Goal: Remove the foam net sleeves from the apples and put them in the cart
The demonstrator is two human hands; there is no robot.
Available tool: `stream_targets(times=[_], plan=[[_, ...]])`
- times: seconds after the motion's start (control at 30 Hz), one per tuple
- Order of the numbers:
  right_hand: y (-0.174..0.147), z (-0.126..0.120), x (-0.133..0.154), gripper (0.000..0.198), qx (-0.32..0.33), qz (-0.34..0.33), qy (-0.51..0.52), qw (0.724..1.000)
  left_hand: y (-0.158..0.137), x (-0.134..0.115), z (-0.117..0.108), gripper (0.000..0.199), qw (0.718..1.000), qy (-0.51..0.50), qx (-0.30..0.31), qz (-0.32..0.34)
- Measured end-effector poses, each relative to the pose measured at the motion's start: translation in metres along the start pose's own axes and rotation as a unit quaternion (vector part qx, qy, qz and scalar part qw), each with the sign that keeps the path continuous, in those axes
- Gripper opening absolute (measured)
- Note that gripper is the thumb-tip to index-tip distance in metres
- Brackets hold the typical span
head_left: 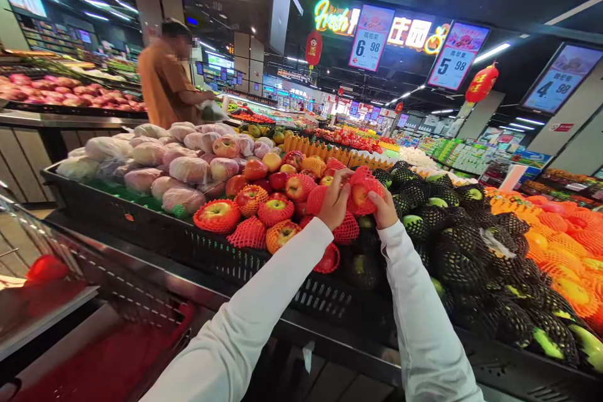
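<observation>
Currently gripping a red-netted apple (360, 197) between left hand (335, 202) and right hand (386, 206), with the fingers of both bent in against its sides, spread about as wide as the fruit. Held just above the netted apples (277, 210), near their border with black-netted fruit (459, 260) on the right. Reaching in over the front edge of a black crate (160, 226), with open air above both hands but little room sideways at pile level.

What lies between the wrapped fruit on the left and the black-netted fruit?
The head view shows apples, many in red or orange foam nets; near the black-netted fruit, the left hand and right hand hold a red-netted apple.
</observation>
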State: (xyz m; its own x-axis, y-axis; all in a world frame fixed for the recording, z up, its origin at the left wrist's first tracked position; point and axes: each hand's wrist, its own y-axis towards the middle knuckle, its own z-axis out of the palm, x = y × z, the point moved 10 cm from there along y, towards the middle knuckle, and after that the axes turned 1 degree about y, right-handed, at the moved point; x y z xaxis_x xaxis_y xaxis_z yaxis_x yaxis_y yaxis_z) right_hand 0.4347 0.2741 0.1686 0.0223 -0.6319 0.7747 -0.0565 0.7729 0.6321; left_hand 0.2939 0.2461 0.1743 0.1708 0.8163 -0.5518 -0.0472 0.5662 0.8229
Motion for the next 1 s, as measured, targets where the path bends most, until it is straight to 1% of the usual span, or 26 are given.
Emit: stream_targets(times=[0.07,0.1,0.13,0.17,0.27,0.37,0.4,0.47,0.53,0.57,0.63,0.73,0.8,0.87,0.93,1.0], plan=[[0.0,-0.007,-0.003,0.056,-0.046,0.01,0.003,0.999,-0.003,-0.008,0.014,0.042,0.997,0.028,0.072,0.028],[-0.001,-0.01,-0.003,0.057,-0.064,0.012,-0.003,0.998,-0.005,-0.009,0.019,0.053,0.994,0.045,0.095,0.036],[-0.001,-0.011,-0.002,0.059,-0.078,0.011,-0.012,0.997,-0.006,-0.01,0.021,0.062,0.992,0.062,0.105,0.039],[-0.002,-0.012,-0.001,0.062,-0.088,0.009,-0.022,0.996,-0.006,-0.009,0.021,0.067,0.991,0.075,0.102,0.038],[-0.001,-0.014,0.006,0.069,-0.103,-0.017,-0.05,0.993,-0.004,-0.003,0.017,0.065,0.994,0.079,0.066,0.025],[-0.002,-0.013,0.012,0.063,-0.101,-0.049,-0.058,0.992,-0.003,-0.001,0.009,0.068,0.998,0.062,0.019,0.024],[-0.002,-0.011,0.012,0.061,-0.089,-0.042,-0.045,0.994,-0.002,-0.002,0.005,0.068,0.997,0.066,-0.002,0.027],[-0.002,-0.002,0.007,0.057,-0.048,-0.008,0.003,0.999,-0.002,-0.004,-0.004,0.068,0.994,0.092,-0.045,0.038],[-0.003,0.004,0.004,0.055,-0.021,0.026,0.047,0.998,-0.002,-0.005,-0.009,0.07,0.99,0.117,-0.065,0.047],[-0.003,0.004,0.004,0.054,-0.02,0.032,0.058,0.998,-0.002,-0.004,-0.009,0.072,0.99,0.119,-0.062,0.046],[-0.001,-0.001,0.003,0.054,-0.033,0.034,0.055,0.997,-0.001,0.0,-0.005,0.072,0.994,0.099,-0.035,0.034],[0.004,-0.015,0.002,0.053,-0.07,0.018,0.036,0.997,-0.002,0.002,0.003,0.064,0.997,0.076,0.003,0.026],[0.006,-0.025,0.005,0.05,-0.1,-0.011,0.028,0.995,-0.004,-0.003,0.007,0.059,0.994,0.093,0.023,0.047],[0.007,-0.031,0.008,0.048,-0.116,-0.031,0.027,0.992,-0.006,-0.01,0.012,0.057,0.988,0.122,0.043,0.086],[0.006,-0.034,0.004,0.048,-0.129,-0.014,0.035,0.991,-0.007,-0.016,0.014,0.057,0.98,0.147,0.051,0.122],[0.005,-0.037,-0.01,0.053,-0.15,0.05,0.046,0.986,-0.008,-0.02,0.014,0.057,0.975,0.158,0.048,0.148]])
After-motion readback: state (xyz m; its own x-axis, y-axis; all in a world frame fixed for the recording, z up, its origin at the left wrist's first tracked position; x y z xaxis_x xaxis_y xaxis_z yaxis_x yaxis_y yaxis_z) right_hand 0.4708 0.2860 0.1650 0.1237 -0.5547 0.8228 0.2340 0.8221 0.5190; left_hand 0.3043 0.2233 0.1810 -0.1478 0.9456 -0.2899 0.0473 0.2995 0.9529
